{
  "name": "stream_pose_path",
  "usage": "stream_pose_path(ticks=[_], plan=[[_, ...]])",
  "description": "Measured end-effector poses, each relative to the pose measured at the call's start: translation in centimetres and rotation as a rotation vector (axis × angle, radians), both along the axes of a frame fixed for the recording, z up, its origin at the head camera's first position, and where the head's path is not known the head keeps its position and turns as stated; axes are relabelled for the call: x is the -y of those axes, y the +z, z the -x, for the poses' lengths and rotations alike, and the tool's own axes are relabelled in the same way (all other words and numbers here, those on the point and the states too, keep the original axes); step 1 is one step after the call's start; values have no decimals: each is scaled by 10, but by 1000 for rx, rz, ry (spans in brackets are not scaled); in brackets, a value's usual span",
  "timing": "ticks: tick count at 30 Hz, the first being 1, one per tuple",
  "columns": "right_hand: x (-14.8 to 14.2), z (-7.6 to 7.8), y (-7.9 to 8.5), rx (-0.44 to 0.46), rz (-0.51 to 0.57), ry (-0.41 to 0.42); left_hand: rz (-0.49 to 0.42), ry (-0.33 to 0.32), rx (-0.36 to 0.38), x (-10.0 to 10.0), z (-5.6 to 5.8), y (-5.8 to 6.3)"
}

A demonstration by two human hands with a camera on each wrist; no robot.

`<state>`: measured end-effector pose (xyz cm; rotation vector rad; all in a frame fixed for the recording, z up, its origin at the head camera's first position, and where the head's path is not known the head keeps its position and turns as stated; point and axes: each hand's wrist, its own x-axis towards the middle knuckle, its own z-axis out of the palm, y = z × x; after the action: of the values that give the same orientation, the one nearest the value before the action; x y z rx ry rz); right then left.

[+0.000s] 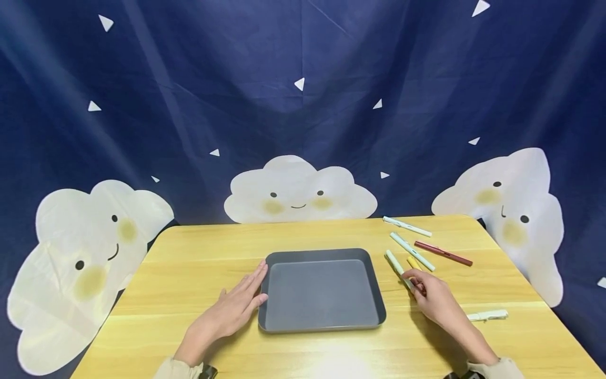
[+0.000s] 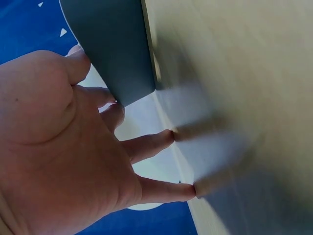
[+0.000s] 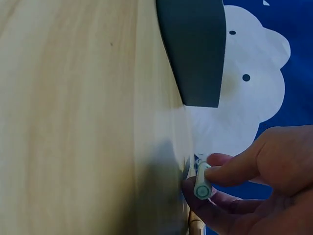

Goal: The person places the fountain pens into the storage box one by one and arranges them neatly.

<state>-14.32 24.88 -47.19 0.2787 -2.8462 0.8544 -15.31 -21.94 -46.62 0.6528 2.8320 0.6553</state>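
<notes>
A dark grey rectangular tray (image 1: 322,295) lies in the middle of the wooden table. My left hand (image 1: 234,307) touches its left side with fingers fairly straight; in the left wrist view the fingertips reach the tray wall (image 2: 115,49) and the table. Right of the tray, my right hand (image 1: 433,295) pinches a pale green pen (image 1: 394,261) between thumb and fingers. The pen's round end (image 3: 203,190) faces the camera in the right wrist view. A yellow pen (image 1: 413,262) lies just beside it, partly hidden by the fingers.
Beyond the right hand lie a light blue pen (image 1: 412,251), a dark red pen (image 1: 443,253) and a whitish pen (image 1: 407,226) near the back edge. Another white pen (image 1: 490,315) lies right of the right forearm. A blue curtain (image 1: 303,121) with clouds hangs behind the table (image 1: 208,263).
</notes>
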Motion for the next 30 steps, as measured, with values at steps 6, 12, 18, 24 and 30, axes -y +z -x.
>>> stream_pose_path(ticks=[6, 12, 18, 24, 30], plan=[[-3, 0, -1, 16, 59, -12, -3, -4, -3, 0, 1, -1], [-3, 0, -1, -64, 143, -25, -7, 0, 1, 0, 1, -1], [-3, 1, -1, -56, 227, -37, -13, 0, 13, 1, 1, 0], [-2, 2, 3, -47, 306, -39, -25, -2, 18, 1, 2, 0], [0, 2, 6, -15, 410, -6, -18, 6, 20, 1, 1, 0]])
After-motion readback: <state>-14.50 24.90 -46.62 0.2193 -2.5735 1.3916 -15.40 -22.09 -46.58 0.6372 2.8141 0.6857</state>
